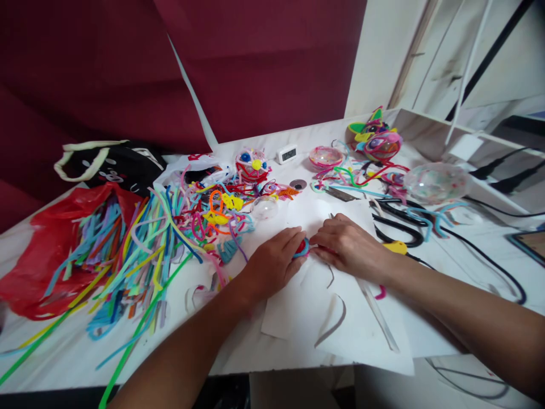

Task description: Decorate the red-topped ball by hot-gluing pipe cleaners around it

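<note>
My left hand point(275, 262) is closed around a small round piece point(302, 247) wound in red and blue pipe cleaner, held just above a white paper sheet point(340, 324) on the table. My right hand point(347, 244) meets it from the right, fingers pinched on the same piece. Both forearms reach in from the bottom edge. A loose heap of coloured pipe cleaners point(140, 244) lies to the left of my left hand.
A red plastic bag point(38, 267) and a black bag point(110, 162) lie at the left. Finished pipe-cleaner balls point(252, 163) point(377, 139), clear spheres point(434, 183), a small white clock point(286, 153), black scissors point(398, 224) and black cables point(489, 261) crowd the back and right.
</note>
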Available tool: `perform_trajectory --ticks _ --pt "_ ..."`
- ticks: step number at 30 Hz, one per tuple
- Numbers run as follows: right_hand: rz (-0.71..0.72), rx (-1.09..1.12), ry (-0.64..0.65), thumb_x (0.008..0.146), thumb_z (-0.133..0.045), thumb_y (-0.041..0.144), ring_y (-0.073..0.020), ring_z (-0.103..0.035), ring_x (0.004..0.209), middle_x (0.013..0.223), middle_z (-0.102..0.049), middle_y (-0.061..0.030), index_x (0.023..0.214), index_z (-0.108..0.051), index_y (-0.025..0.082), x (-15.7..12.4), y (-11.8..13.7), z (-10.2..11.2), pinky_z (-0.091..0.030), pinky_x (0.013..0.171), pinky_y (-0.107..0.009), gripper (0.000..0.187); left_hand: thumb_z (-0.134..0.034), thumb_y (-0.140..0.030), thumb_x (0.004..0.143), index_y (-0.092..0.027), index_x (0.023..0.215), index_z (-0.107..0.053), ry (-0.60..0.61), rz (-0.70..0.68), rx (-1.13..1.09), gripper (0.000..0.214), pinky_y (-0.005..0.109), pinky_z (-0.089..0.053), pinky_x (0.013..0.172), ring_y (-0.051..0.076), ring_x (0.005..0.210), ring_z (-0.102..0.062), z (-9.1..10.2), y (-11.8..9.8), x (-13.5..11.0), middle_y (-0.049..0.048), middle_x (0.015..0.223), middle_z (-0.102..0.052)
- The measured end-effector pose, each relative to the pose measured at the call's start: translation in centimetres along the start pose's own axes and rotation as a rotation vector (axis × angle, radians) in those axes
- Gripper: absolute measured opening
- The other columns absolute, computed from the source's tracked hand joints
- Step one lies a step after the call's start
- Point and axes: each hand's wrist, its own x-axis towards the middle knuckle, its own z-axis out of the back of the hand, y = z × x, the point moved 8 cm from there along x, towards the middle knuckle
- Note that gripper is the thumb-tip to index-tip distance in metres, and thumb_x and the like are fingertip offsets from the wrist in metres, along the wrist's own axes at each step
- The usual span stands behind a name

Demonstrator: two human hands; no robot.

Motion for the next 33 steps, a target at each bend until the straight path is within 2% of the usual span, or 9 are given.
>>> perform_trajectory --ticks 11,15,26,33 --pt "-0.042 0.151 -0.069 0.087 -0.054 0.019 -0.016 -0.059 0.074 0.074 -0.067 -0.0024 0.084 -0.067 0.017 0.3 -1.0 0.0 -0.033 0.075 -0.033 0.013 -0.043 -0.027 0.094 -0.011 0.133 -0.041 -0.002 0.024 -0.057 0.042 0.04 -0.041 0.11 0.024 0.13 -0.045 0.1 -0.1 0.2 0.0159 0.138 -0.048" --pt "-0.054 0.161 -0.073 0.086 -0.055 0.02 -0.0157 -0.058 0.073 0.073 -0.066 -0.0017 0.084 -0.067 0.018 0.3 -1.1 0.1 -0.033 0.075 -0.033 0.012 -0.044 -0.027 0.094 -0.015 0.136 -0.038 -0.011 0.023 -0.097 0.045 0.041 -0.039 0.111 0.023 0.132 -0.043 0.1 0.1 0.1 0.0143 0.14 -0.046" --pt "-0.086 0.134 -0.088 0.087 -0.051 0.023 -0.0187 -0.057 0.074 0.072 -0.066 -0.0038 0.084 -0.066 0.017 -0.3 -0.1 0.1 -0.035 0.081 -0.037 0.016 -0.047 -0.022 0.09 -0.023 0.139 -0.034 0.087 -0.124 -0.34 0.05 0.046 -0.032 0.115 0.023 0.14 -0.032 0.0 1.2 0.8 0.0092 0.147 -0.04" --pt "-0.083 0.158 -0.065 0.085 -0.053 0.02 -0.0174 -0.056 0.074 0.071 -0.064 -0.0019 0.086 -0.065 0.017 -0.5 -0.6 0.1 -0.035 0.082 -0.036 0.013 -0.048 -0.024 0.091 -0.018 0.133 -0.039 0.058 -0.042 -0.233 0.044 0.047 -0.03 0.116 0.026 0.141 -0.029 -0.1 0.6 0.7 0.0126 0.145 -0.041"
